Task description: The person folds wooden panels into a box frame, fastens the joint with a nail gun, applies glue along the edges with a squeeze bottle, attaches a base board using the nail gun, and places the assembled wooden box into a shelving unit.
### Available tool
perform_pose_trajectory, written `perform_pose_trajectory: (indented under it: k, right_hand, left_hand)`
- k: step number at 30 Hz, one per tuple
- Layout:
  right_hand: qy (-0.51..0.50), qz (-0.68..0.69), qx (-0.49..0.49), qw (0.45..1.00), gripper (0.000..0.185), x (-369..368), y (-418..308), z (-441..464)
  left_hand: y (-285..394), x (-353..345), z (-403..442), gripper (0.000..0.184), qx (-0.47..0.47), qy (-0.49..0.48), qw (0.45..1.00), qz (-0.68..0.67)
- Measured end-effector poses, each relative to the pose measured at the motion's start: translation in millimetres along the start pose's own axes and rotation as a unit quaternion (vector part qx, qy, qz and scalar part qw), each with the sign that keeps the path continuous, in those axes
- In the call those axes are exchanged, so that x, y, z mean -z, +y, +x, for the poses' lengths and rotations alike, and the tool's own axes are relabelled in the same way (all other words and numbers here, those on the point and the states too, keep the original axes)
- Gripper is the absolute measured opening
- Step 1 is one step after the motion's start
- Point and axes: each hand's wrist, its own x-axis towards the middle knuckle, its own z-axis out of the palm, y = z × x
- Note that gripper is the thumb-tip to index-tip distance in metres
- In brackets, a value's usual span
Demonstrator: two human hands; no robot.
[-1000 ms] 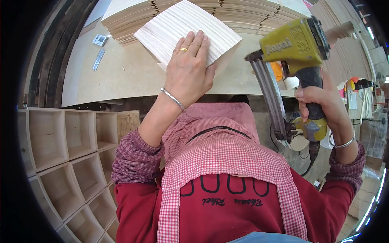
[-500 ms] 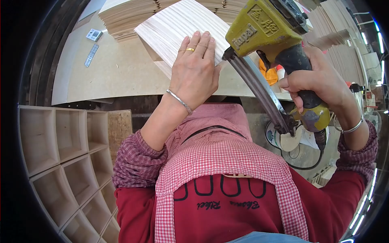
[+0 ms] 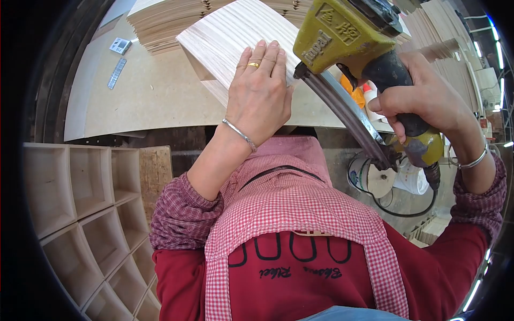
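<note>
My left hand [image 3: 261, 88] lies flat on the pale, striped top panel of a wooden box [image 3: 225, 43], its fingers stretched out and fairly close together. The box stands at an angle on the workbench [image 3: 144, 107], with a gap showing under the panel at its left side. My right hand [image 3: 428, 96] is wrapped round the black grip of a yellow-green nail gun [image 3: 342, 37]. The gun's nose is at the right edge of the panel; whether it touches is hard to tell. Its long metal magazine slants down to the right.
Stacked thin wooden boards [image 3: 160, 27] line the back of the bench. A small box [image 3: 120, 46] and a strip of staples or nails [image 3: 116, 73] lie at the left. Wooden compartment boxes [image 3: 91, 176] stand lower left. A bucket [image 3: 358, 174] and the gun's hose [image 3: 407, 215] are below right.
The nail gun in my right hand has moved left and up to the panel's right edge. My left hand has stayed on the panel, shifting slightly right. The view has shifted a little.
</note>
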Motion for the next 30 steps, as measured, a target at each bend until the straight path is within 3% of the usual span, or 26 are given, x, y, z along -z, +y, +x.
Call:
perform_pose_trajectory:
  k: [11,18,23,25,26,28,30]
  right_hand:
    - [-0.033,-0.094,0.022,0.995,0.029,5.8,-11.9,6.1]
    - [0.11,0.024,0.018,0.994,0.031,23.3,45.6,-21.0]
    - [0.231,0.037,-0.05,0.971,0.033,50.9,128.2,-42.0]
    - [0.268,-0.106,-0.167,0.943,0.034,71.7,170.4,-51.1]
    - [0.26,-0.095,-0.152,0.949,0.034,81.4,210.1,-57.7]
    - [0.384,-0.172,-0.117,0.899,0.038,95.2,304.3,-60.7]
    - [0.392,-0.199,-0.113,0.891,0.039,98.8,362.3,-52.6]
  left_hand:
    - [-3.3,-1.2,-4.7,0.051,0.011,-0.043,0.999,0.004]
    - [-8.2,-2.1,-10.5,0.053,-0.002,0.002,1.0,-0.004]
    - [-18.4,40.1,-51.9,0.06,0.001,0.007,1.0,-0.021]
    - [-16.6,56.4,-74.4,0.064,0.04,0.014,0.998,-0.054]
    - [-12.8,61.1,-89.0,0.064,0.04,0.01,0.999,-0.034]
    - [-12.4,72.0,-123.3,0.066,0.135,0.018,0.987,-0.087]
    - [-13.4,86.3,-144.7,0.069,0.188,0.015,0.977,-0.1]
